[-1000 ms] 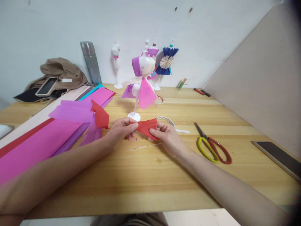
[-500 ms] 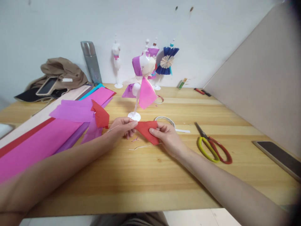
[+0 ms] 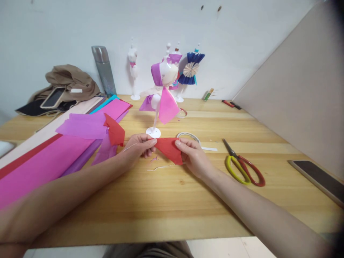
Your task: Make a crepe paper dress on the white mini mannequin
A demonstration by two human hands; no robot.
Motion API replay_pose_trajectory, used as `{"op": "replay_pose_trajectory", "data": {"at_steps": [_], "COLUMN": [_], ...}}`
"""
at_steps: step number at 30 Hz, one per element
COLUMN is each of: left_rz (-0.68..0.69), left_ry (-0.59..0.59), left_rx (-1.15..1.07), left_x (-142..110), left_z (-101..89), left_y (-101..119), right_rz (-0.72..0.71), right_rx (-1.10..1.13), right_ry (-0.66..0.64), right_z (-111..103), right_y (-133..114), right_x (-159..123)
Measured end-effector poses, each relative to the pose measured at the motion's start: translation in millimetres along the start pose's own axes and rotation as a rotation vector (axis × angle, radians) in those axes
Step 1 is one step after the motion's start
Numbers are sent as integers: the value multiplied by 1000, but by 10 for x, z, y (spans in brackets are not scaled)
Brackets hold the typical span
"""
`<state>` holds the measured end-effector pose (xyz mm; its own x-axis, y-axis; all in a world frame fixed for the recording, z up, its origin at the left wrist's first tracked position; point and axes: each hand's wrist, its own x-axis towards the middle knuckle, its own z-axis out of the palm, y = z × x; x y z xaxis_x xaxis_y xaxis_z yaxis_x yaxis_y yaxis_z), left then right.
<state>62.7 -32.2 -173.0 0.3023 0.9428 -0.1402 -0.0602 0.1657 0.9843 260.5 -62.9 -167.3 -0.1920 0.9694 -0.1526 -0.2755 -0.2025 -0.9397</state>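
A small piece of red crepe paper (image 3: 170,149) is stretched between my two hands above the table. My left hand (image 3: 140,145) pinches its narrow left corner between thumb and fingers. At the wider right end, my right hand (image 3: 192,154) grips the upper corner, thumb in front. Just behind them stands a white mini dress form (image 3: 168,73) dressed in purple, cream and pink paper. A roll of white tape (image 3: 199,138) lies partly hidden behind my right hand. Thin scraps (image 3: 154,158) lie under the red paper.
Scissors (image 3: 238,166) with yellow and red handles lie to the right, near a phone (image 3: 317,179). Long coloured paper sheets (image 3: 51,154) cover the left side. At the back are a bottle (image 3: 104,71), brown cloth (image 3: 71,80) and other dress forms (image 3: 191,70).
My right thumb has slid up towards the top corner of the red paper. The paper now hangs flatter and wider between my hands. My left hand has barely moved.
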Motion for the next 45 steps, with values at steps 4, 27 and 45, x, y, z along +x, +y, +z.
{"op": "replay_pose_trajectory", "data": {"at_steps": [4, 27, 45], "left_rz": [-7, 10, 431], "left_ry": [24, 6, 158], "left_rx": [-1, 21, 467], "left_x": [-5, -12, 178], "left_z": [9, 0, -39], "left_y": [6, -10, 1525], "right_rz": [-6, -85, -276], "right_rx": [73, -108, -88], "right_ry": [38, 43, 105], "right_z": [-23, 4, 491], "right_y": [14, 3, -490], "right_x": [19, 20, 269]}}
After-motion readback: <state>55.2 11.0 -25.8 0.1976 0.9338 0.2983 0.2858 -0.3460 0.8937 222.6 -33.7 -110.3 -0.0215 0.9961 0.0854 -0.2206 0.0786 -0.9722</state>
